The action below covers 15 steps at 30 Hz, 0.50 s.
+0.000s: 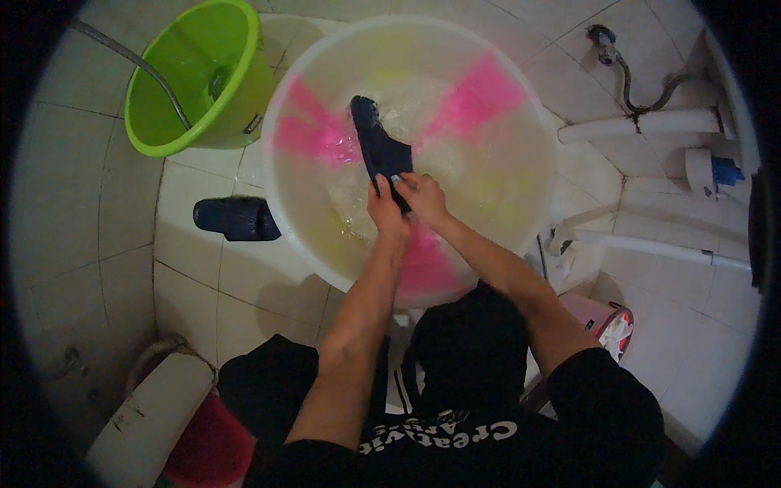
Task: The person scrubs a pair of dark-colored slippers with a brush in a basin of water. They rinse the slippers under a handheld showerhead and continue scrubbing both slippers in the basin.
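A dark navy slide slipper (379,135) is held over the large round water-filled basin (278,201), which is whitish with pink and yellow patches. Around its near end, my left hand (387,210) grips the slipper with the thumb along one edge. My right hand (427,198) is closed at the same end from the other side, fingers bent onto the slipper. A small whitish spot shows at those fingertips; what it is I cannot tell. The second navy slipper (235,218) lies on the tiled floor, against the basin's left side.
A bright green bucket (251,67) stands at upper left with a grey hose (143,64) running into it. White pipes (647,244) and a wall valve (604,46) are on the right. A pink bin (586,308) is at lower right, a red container (210,445) at lower left.
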Available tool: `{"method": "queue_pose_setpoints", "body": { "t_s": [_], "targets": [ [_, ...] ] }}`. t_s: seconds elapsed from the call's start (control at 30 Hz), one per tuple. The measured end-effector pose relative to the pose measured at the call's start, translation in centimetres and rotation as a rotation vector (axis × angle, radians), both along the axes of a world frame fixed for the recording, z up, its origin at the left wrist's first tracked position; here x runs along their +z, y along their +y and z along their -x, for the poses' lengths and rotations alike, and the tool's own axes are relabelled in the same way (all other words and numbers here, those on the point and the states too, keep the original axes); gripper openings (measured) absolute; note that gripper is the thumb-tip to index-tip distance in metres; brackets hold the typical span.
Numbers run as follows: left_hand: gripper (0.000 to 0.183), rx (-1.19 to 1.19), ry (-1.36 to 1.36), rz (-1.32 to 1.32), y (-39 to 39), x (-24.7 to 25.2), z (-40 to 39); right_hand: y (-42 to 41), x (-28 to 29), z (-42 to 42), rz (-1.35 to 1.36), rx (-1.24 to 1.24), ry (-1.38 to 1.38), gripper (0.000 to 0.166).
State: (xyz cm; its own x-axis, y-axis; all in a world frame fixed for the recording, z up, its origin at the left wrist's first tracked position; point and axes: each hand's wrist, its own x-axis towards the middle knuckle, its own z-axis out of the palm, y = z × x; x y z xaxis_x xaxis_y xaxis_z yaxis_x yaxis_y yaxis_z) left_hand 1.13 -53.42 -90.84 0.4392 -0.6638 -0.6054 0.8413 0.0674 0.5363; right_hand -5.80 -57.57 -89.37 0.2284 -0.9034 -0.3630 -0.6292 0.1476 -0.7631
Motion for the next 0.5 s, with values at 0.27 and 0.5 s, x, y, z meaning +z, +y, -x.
{"method": "queue_pose_setpoints", "body": {
  "t_s": [0.27,0.5],
  "targets": [
    [0.037,-0.003,0.058,-0.156,0.1,-1.8,-2.8,1.5,-1.0,0.8,-0.039,0.241,-0.114,0.037],
    [0.043,-0.058,-0.120,-0.223,2.3,-5.9,-4.4,-0.8,3.3,8.5,-0.219,0.255,-0.202,0.036]
  ]
}}
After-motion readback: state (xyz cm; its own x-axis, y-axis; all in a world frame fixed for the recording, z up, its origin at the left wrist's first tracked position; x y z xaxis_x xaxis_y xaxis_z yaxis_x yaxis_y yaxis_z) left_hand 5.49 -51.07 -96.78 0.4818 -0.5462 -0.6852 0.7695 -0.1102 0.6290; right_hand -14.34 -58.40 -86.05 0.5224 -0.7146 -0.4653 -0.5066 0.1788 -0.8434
